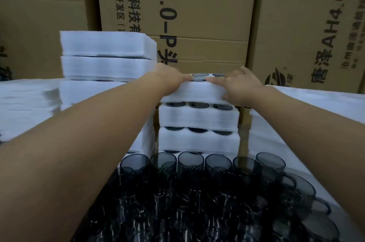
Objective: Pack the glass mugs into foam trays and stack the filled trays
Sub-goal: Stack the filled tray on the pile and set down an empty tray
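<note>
Far behind everything, big brown cardboard boxes (207, 14) with printed letters fill the back of the scene. In front of them is a table (316, 103) with a white cover, which reaches from the left side to the right side. On the far left part of it stands a tall pile of white foam trays (106, 60), closed and stacked one on another. Just to the right of this pile, and a little nearer, stands a lower pile (197, 119), where the dark round rims of mugs show between the layers. On the near side, a large crowd of dark glass mugs (189, 162) stands close together, and some handles point to the right.

At the top of the lower pile lies the top tray (197, 91), and both hands are on it, apart from each other. The left hand (169, 78) lies on the left end of this tray, with its fingers stretched flat over the upper surface. The right hand (241, 85) holds the right end, with the thumb on the near face and the fingers over the top. Between the fingertips of the two hands, one dark mug rim (199, 76) shows in the top tray.
</note>
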{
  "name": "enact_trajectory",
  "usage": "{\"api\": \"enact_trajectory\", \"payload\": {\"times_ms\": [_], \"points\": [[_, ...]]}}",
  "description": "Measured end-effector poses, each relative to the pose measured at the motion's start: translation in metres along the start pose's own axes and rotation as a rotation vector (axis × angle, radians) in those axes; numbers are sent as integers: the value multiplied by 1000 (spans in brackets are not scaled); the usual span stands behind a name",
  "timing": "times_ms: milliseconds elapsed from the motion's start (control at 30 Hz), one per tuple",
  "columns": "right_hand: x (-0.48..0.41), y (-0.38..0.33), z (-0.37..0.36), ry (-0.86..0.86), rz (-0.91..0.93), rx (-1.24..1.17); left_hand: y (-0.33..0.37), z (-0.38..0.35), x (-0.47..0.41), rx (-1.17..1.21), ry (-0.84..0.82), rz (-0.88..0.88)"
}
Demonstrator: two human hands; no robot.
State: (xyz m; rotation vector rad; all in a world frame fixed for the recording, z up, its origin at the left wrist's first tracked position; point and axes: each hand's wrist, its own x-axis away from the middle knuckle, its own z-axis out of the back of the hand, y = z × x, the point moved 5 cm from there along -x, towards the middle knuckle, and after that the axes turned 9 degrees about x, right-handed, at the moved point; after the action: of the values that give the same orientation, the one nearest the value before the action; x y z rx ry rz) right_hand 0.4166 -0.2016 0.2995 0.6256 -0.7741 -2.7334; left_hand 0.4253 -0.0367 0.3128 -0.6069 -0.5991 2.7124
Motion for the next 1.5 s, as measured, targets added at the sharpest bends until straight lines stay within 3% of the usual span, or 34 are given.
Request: {"api": "enact_trajectory", "payload": {"times_ms": [200, 400, 600, 733, 900, 1033, 1200, 1300, 1500], "points": [[21, -4, -15, -29, -13, -114, 9, -19, 16, 189, 2, 65], [79, 68, -14, 143, -268, -85, -4, 5, 83, 417, 118, -140], [133, 111, -37, -59, -463, -52, 21, 23, 168, 587, 108, -180], [141, 104, -23, -10, -362, -138, 49, 26, 218, 716, 115, -215], [162, 81, 27, 222, -240, -187, 48, 34, 251, 768, 117, -199], [210, 22, 79, 408, -38, -282, 30, 53, 259, 875, 189, -72], [303, -74, 113, 491, 200, -308, 28, 70, 279, 1165, 263, 59], [349, -121, 115, 532, 272, -289, 42, 63, 297, 1247, 153, 116], [404, -191, 88, 457, 365, -351, 81, 16, 338, 1105, -222, 43]]}}
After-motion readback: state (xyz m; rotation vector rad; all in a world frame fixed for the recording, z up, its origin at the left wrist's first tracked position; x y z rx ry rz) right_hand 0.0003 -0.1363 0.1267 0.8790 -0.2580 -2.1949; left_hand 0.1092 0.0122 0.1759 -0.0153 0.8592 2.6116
